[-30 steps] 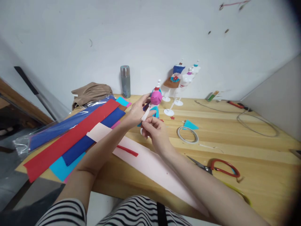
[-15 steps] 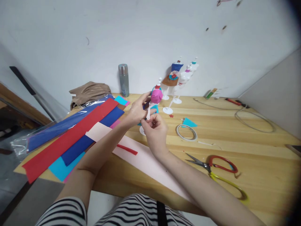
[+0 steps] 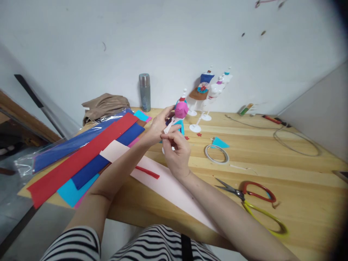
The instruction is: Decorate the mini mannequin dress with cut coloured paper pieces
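Note:
In front of me my left hand [image 3: 160, 125] is closed round a miniature dress form [image 3: 181, 108] with a bright pink top, a red neck band and turquoise cloth lower down. From its waist a narrow pale pink strip [image 3: 169, 126] slants down to the left. My right hand [image 3: 177, 152] is closed in a pinch at the lower end of this strip; the exact contact at the fingertips is small. Most of the form's stem is hidden behind my hands, and part of its white base shows behind the right one.
Coloured fabric pieces [image 3: 84, 157] overlap at left, with a pale pink length [image 3: 174, 192] along the front. Scissors [image 3: 239, 194], a tape roll [image 3: 216, 154] and a turquoise scrap [image 3: 220, 142] lie at right. More dress forms [image 3: 206, 92] and a flask [image 3: 145, 93] stand behind.
The pale strip's lower end has swung to the left, from hanging nearly straight down. My right hand has shifted slightly up and left. A small red piece now shows beside the dress form.

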